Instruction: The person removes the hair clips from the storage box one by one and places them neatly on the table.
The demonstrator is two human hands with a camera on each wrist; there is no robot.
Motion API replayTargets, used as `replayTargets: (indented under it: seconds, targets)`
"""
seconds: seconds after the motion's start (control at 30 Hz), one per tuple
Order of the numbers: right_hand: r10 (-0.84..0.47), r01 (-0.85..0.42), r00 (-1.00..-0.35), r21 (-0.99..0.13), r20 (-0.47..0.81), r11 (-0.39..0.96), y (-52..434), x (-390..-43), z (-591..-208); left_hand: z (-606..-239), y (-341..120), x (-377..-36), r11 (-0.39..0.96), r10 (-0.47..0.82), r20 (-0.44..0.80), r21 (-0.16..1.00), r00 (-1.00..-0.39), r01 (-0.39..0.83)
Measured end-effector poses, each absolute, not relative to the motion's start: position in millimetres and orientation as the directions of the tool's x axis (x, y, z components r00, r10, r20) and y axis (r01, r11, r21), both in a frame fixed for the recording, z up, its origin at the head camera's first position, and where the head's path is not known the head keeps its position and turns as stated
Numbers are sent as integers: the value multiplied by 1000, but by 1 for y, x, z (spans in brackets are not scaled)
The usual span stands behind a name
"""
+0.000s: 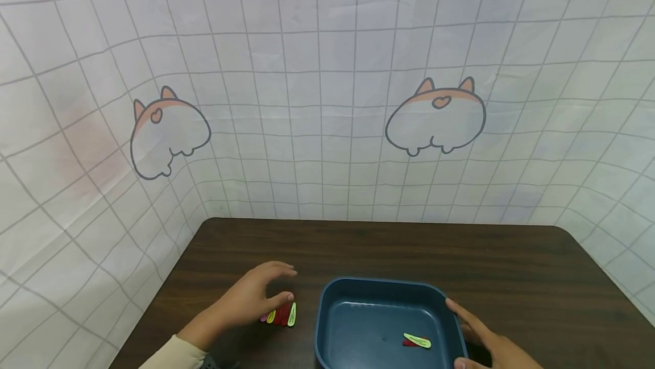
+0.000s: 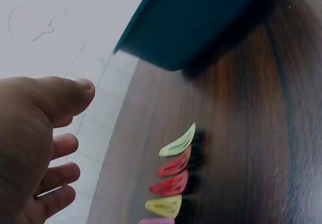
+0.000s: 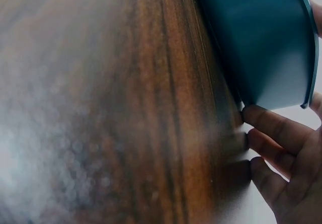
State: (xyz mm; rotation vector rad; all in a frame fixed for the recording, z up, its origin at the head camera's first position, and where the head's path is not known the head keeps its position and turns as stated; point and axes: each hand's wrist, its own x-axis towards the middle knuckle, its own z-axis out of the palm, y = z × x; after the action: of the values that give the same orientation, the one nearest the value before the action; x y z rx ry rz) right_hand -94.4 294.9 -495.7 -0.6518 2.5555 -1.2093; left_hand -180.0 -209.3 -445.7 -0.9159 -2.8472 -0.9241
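My left hand [image 1: 251,295] hovers over the table beside a row of snap hair clips [image 1: 284,314], with thumb and fingers apart and nothing between them. In the left wrist view, a pale green clip [image 2: 178,142], two red clips [image 2: 171,184], a yellow clip [image 2: 165,206] and a pink clip [image 2: 157,221] lie side by side. My right hand [image 1: 488,341] rests against the right side of a dark blue tray [image 1: 327,323], its extended fingers touching the rim and outer wall. Inside the tray, a green clip [image 1: 418,340] lies across a red clip [image 1: 409,343].
The dark wooden table [image 1: 286,244] has rounded far corners. Behind and beside it hangs a white grid-patterned cloth [image 1: 317,130] with cartoon animal prints. Part of a dark object [image 1: 212,362] shows by the left sleeve at the bottom edge.
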Motion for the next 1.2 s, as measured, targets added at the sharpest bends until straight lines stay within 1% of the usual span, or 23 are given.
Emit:
replayTargets:
  seconds: [0.13,0.53,0.9,1.2]
  targets:
    - [-492,-292,-870,-779,-24,555,295,-95,-495,-446,-200,-179,643,550,188,526,-813,557]
    - [-494,-288,-869,-789,-24,543,297,-97,-495,-439,-175,-173,633,576,173,525,-799,570]
    - [-494,-302,-869,-783,-8,544,297,-97,-494,-432,-150,-171,604,635,183,488,-751,630]
    - [-493,-308,-870,-792,10,528,294,-95,-494,-428,-138,-168,591,661,180,474,-729,653]
